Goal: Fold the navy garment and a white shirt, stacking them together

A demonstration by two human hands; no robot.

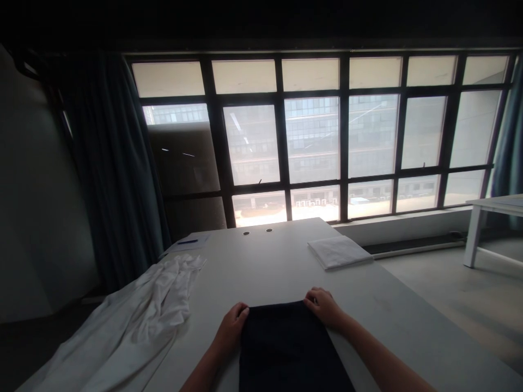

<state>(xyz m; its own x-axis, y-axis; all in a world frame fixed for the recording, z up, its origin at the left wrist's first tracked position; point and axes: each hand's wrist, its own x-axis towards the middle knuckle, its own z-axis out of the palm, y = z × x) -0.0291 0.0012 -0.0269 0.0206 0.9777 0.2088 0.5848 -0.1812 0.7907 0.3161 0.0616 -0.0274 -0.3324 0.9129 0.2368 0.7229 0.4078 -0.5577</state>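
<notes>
A dark, nearly black piece of cloth lies flat on the white table, its near end running out of the bottom of the view. At its far left corner, my left hand is closed with thumb and fingers pinching the edge. My right hand grips the far right corner the same way. Between the two hands the far edge of the cloth runs nearly straight. Whether the cloth is folded or a garment, I cannot tell.
Crumpled white cloth spreads along the table's left side. A folded white cloth lies at the right edge. Papers with a dark pen sit at the far left. Another white table stands right; a blue curtain hangs left.
</notes>
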